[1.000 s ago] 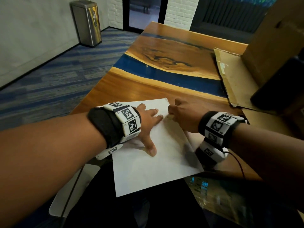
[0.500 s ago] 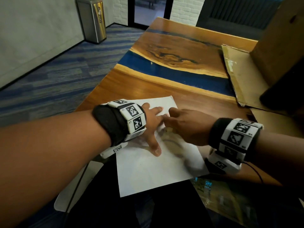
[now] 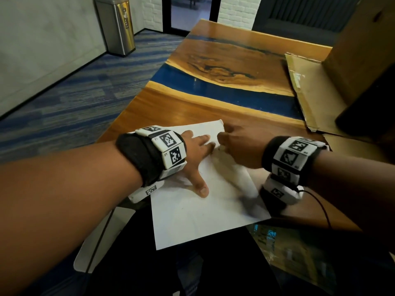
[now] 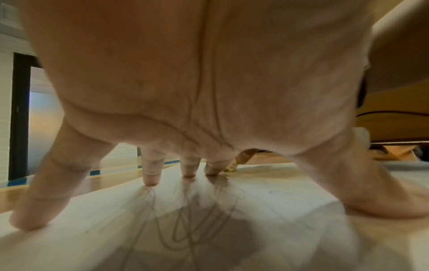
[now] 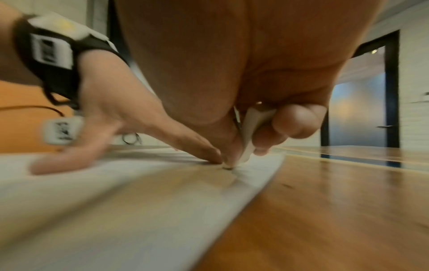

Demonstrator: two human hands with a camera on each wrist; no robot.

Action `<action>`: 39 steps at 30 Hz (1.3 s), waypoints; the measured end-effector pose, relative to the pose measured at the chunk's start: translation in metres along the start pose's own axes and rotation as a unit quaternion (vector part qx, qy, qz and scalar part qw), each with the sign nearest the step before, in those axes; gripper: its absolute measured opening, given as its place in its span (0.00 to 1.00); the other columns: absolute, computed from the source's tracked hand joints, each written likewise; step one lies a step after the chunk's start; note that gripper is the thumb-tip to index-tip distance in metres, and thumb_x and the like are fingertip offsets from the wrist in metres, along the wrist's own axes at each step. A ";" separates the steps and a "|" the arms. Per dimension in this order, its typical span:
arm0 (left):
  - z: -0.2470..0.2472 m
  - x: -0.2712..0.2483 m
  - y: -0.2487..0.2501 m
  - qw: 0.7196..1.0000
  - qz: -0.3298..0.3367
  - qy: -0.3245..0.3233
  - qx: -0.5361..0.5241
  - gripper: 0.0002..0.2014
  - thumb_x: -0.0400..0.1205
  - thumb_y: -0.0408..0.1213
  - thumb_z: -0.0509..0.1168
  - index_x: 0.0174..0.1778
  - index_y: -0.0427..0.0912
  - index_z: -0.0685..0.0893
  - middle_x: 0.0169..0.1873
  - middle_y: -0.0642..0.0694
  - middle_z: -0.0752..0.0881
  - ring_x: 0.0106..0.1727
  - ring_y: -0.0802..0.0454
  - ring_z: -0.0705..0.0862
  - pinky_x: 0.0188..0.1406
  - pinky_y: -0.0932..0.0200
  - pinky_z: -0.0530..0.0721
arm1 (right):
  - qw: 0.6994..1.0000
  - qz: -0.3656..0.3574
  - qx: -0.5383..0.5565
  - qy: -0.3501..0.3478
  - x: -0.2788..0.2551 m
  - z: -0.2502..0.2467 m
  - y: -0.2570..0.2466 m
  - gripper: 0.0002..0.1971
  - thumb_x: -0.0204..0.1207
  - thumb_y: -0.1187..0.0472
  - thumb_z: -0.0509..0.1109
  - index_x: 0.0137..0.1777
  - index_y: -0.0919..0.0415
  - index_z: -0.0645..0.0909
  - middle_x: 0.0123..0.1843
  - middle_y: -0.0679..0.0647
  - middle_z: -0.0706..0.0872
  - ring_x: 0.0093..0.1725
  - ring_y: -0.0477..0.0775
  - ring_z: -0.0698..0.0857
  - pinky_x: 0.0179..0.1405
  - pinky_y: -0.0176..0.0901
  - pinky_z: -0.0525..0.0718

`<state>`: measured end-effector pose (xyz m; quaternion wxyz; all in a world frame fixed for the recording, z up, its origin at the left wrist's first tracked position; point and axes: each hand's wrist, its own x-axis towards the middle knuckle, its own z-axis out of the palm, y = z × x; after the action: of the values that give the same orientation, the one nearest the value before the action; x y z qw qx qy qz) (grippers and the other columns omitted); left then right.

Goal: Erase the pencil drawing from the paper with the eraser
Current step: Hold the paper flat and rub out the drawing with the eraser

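Note:
A white sheet of paper lies at the near edge of the wooden table. My left hand presses flat on it, fingers spread and thumb pointing toward me. Faint grey pencil loops show on the paper under that palm. My right hand pinches a thin whitish eraser, its tip down on the paper near the far right corner, right beside my left fingertips.
Flattened cardboard and a large box cover the table's right side. A dark object sits by the box. A steel bin stands on the carpet at far left. A cable runs from my right wrist.
My right hand slid left along the paper against my left fingers, then back toward the far corner. The left hand stayed pressed on the sheet.

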<state>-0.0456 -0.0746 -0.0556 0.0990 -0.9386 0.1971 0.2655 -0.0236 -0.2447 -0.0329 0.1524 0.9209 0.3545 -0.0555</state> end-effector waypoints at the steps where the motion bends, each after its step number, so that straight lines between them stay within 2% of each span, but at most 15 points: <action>1: 0.000 -0.002 0.000 1.000 -0.002 0.001 -0.009 0.68 0.59 0.80 0.69 0.88 0.55 0.41 0.88 0.51 0.39 0.87 0.32 0.46 0.81 0.30 0.57 | 0.999 -0.033 0.008 -0.014 -0.003 0.001 -0.009 0.15 0.83 0.56 0.63 0.69 0.51 0.75 0.51 0.47 0.67 0.41 0.53 0.80 0.43 0.53 0.87; 3: -0.001 -0.005 0.000 1.000 -0.006 0.005 -0.024 0.66 0.60 0.79 0.71 0.88 0.58 0.44 0.88 0.52 0.40 0.87 0.34 0.44 0.80 0.29 0.57 | 0.995 -0.082 0.040 -0.031 -0.012 0.004 -0.021 0.18 0.83 0.56 0.64 0.72 0.49 0.73 0.52 0.45 0.64 0.40 0.52 0.79 0.43 0.52 0.87; 8: 0.000 0.001 -0.001 1.000 0.002 -0.001 0.009 0.70 0.58 0.83 0.66 0.88 0.54 0.38 0.88 0.50 0.39 0.86 0.32 0.48 0.81 0.29 0.59 | 1.000 0.029 -0.005 0.007 0.004 0.004 0.004 0.14 0.82 0.57 0.64 0.66 0.54 0.78 0.50 0.50 0.70 0.43 0.54 0.79 0.44 0.53 0.87; 12: -0.002 -0.004 0.000 1.000 -0.003 0.002 -0.013 0.66 0.59 0.80 0.69 0.88 0.59 0.42 0.88 0.51 0.40 0.87 0.33 0.45 0.80 0.29 0.58 | 0.996 -0.074 0.046 -0.032 -0.009 0.007 -0.018 0.17 0.83 0.56 0.64 0.72 0.51 0.73 0.52 0.46 0.66 0.41 0.52 0.79 0.44 0.53 0.87; 13: -0.002 -0.004 0.000 1.000 -0.003 0.001 -0.012 0.67 0.60 0.81 0.69 0.88 0.59 0.41 0.88 0.51 0.39 0.87 0.33 0.46 0.80 0.29 0.58 | 0.996 -0.070 0.043 -0.032 -0.009 0.007 -0.016 0.17 0.84 0.56 0.64 0.72 0.51 0.73 0.53 0.46 0.67 0.42 0.52 0.79 0.44 0.52 0.87; 16: 0.000 0.001 0.000 1.000 0.001 0.005 0.013 0.69 0.59 0.82 0.66 0.88 0.54 0.37 0.88 0.49 0.39 0.86 0.32 0.48 0.81 0.31 0.58 | 1.000 0.022 0.006 0.003 -0.002 0.006 0.006 0.13 0.84 0.56 0.64 0.66 0.54 0.77 0.50 0.49 0.69 0.42 0.53 0.78 0.43 0.51 0.86; 17: 0.000 0.002 0.000 1.000 0.000 0.004 0.013 0.70 0.59 0.82 0.66 0.88 0.54 0.37 0.88 0.49 0.39 0.86 0.32 0.48 0.81 0.31 0.58 | 1.000 0.020 -0.005 0.009 -0.003 0.009 0.009 0.12 0.84 0.56 0.64 0.65 0.54 0.77 0.49 0.49 0.69 0.42 0.54 0.78 0.43 0.51 0.85; 21: 0.000 0.002 -0.002 1.000 -0.003 -0.002 -0.004 0.71 0.56 0.83 0.68 0.88 0.57 0.38 0.88 0.49 0.38 0.87 0.32 0.45 0.81 0.30 0.55 | 0.989 -0.140 0.029 -0.048 -0.031 0.011 -0.020 0.14 0.84 0.53 0.62 0.68 0.53 0.74 0.55 0.50 0.69 0.44 0.54 0.79 0.43 0.52 0.85; 22: 0.000 0.003 -0.002 1.000 -0.005 -0.003 0.000 0.71 0.56 0.83 0.68 0.88 0.57 0.37 0.88 0.49 0.37 0.87 0.32 0.45 0.81 0.30 0.55 | 0.986 -0.152 0.029 -0.059 -0.034 0.012 -0.020 0.14 0.85 0.52 0.62 0.68 0.52 0.74 0.56 0.50 0.70 0.44 0.54 0.79 0.43 0.53 0.85; 26: 0.000 0.006 0.001 1.000 -0.006 -0.003 0.021 0.69 0.58 0.84 0.65 0.86 0.60 0.34 0.88 0.47 0.37 0.86 0.30 0.47 0.81 0.28 0.56 | 1.000 -0.012 0.009 -0.019 -0.029 0.013 0.011 0.14 0.85 0.50 0.61 0.67 0.51 0.76 0.54 0.50 0.73 0.45 0.52 0.77 0.48 0.53 0.85; 31: 0.002 0.007 -0.001 1.000 -0.009 -0.005 0.016 0.69 0.58 0.84 0.65 0.86 0.61 0.34 0.88 0.47 0.37 0.86 0.28 0.47 0.81 0.27 0.56 | 0.992 -0.118 0.043 -0.026 -0.050 0.020 -0.014 0.13 0.86 0.50 0.60 0.67 0.52 0.73 0.56 0.51 0.72 0.42 0.51 0.76 0.44 0.52 0.84; 33: 0.001 0.007 0.000 1.000 -0.010 -0.004 0.007 0.68 0.57 0.85 0.64 0.86 0.63 0.34 0.88 0.47 0.37 0.86 0.29 0.48 0.81 0.26 0.56 | 0.997 -0.044 0.057 -0.035 -0.048 0.022 -0.002 0.13 0.85 0.49 0.61 0.67 0.49 0.72 0.57 0.50 0.73 0.43 0.50 0.77 0.45 0.51 0.84; 36: 0.001 0.004 0.002 1.000 -0.018 0.000 -0.015 0.66 0.57 0.84 0.65 0.85 0.66 0.38 0.88 0.47 0.39 0.86 0.30 0.49 0.80 0.26 0.58 | 0.987 0.111 0.110 -0.023 -0.047 0.022 0.029 0.10 0.85 0.49 0.62 0.63 0.47 0.75 0.56 0.49 0.77 0.45 0.48 0.77 0.39 0.40 0.76; 38: 0.002 -0.003 0.005 0.999 -0.018 0.019 -0.046 0.59 0.64 0.81 0.65 0.87 0.65 0.43 0.88 0.47 0.40 0.87 0.33 0.47 0.81 0.28 0.57 | 0.960 0.158 0.230 0.011 -0.054 0.019 0.038 0.06 0.85 0.51 0.63 0.59 0.47 0.76 0.52 0.46 0.81 0.43 0.44 0.78 0.35 0.36 0.72; 39: 0.004 -0.008 0.004 0.997 -0.016 0.036 -0.066 0.54 0.70 0.78 0.64 0.88 0.62 0.47 0.88 0.47 0.40 0.88 0.36 0.46 0.82 0.30 0.57 | 0.934 0.168 0.314 0.029 -0.059 0.018 0.037 0.06 0.85 0.51 0.64 0.58 0.49 0.77 0.49 0.46 0.82 0.40 0.44 0.79 0.34 0.35 0.73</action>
<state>-0.0554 -0.0745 -0.0546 0.0345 -0.9550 0.1672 0.2425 -0.0427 -0.3144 -0.0282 -0.1478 0.9691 0.1637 -0.1105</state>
